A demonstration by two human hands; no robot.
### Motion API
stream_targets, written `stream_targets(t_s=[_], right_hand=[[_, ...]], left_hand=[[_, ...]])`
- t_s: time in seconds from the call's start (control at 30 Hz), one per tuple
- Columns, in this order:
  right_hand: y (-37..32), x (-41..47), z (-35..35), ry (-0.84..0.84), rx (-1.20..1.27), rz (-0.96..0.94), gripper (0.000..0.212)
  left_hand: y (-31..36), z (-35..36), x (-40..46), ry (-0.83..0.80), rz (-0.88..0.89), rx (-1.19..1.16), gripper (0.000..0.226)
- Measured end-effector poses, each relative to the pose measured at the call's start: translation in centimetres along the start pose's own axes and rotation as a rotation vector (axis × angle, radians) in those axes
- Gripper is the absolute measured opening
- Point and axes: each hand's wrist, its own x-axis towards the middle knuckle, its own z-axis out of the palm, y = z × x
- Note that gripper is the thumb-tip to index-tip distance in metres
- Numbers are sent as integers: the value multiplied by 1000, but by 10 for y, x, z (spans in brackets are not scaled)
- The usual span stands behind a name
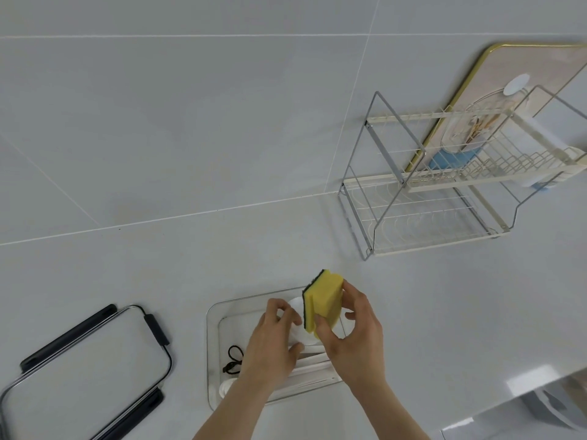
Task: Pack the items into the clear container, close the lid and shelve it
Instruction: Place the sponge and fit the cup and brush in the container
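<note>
In the head view, the right hand (352, 325) holds a yellow sponge (324, 300) with a dark scouring side. Its grip is closed around the sponge: the thumb presses the near lower corner and the fingers wrap the far right edge. The sponge stands on its edge, its long axis nearly upright and a little tilted, directly above the far right part of the clear container (212, 315). So the container lies straight below the grip, and I judge the coming move is only to lower the sponge and lay it flat.

The left hand (276, 338) is inside the container. Its fingers curl on a white round item (297, 308), just left of the sponge, touching it or nearly so. A black hair tie (233, 358) lies on the container floor near its left wall.

The lid (85, 363) rests on the bench, well left of the container, nearer the left hand. The wire shelf rack (422, 198) stands at the bench's far right, against the wall.
</note>
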Motion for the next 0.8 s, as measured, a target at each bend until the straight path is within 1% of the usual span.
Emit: stream_targets(t_s=[0.07, 0.13, 0.2, 0.27, 0.33, 0.43, 0.5, 0.53, 0.6, 0.67, 0.73, 0.8], right_hand=[[-2, 2, -1, -1, -11, -18, 71], [-4, 4, 0, -7, -22, -32, 71], [-8, 7, 3, -15, -27, -46, 72], [-12, 9, 8, -34, -49, -83, 73], [-19, 10, 16, -86, -93, -135, 73], [-29, 9, 32, -205, -209, -301, 73], [-36, 8, 45, -301, -305, -415, 75], [-40, 8, 52, -348, -342, -458, 75], [-45, 7, 67, -421, -404, -523, 75], [-48, 6, 81, -470, -477, -569, 71], [-51, 7, 90, -482, -539, -596, 63], [-52, 4, 97, -483, -564, -613, 58]], left_hand=[[1, -2, -1, -39, 1, -29, 60], [-2, -11, -3, -65, -1, -13, 70], [-9, -25, -7, -76, 4, 41, 69], [-16, -43, -12, -47, 22, 88, 59], [-24, -61, -18, 67, 33, 126, 49], [-39, -83, -25, 275, -48, 119, 44], [-49, -96, -29, 354, -92, 118, 45], [-54, -101, -32, 368, -94, 120, 46], [-63, -106, -38, 363, -77, 117, 49], [-70, -108, -44, 347, -53, 122, 54], [-72, -108, -49, 327, -18, 144, 55], [-70, -106, -52, 290, 28, 180, 52]])
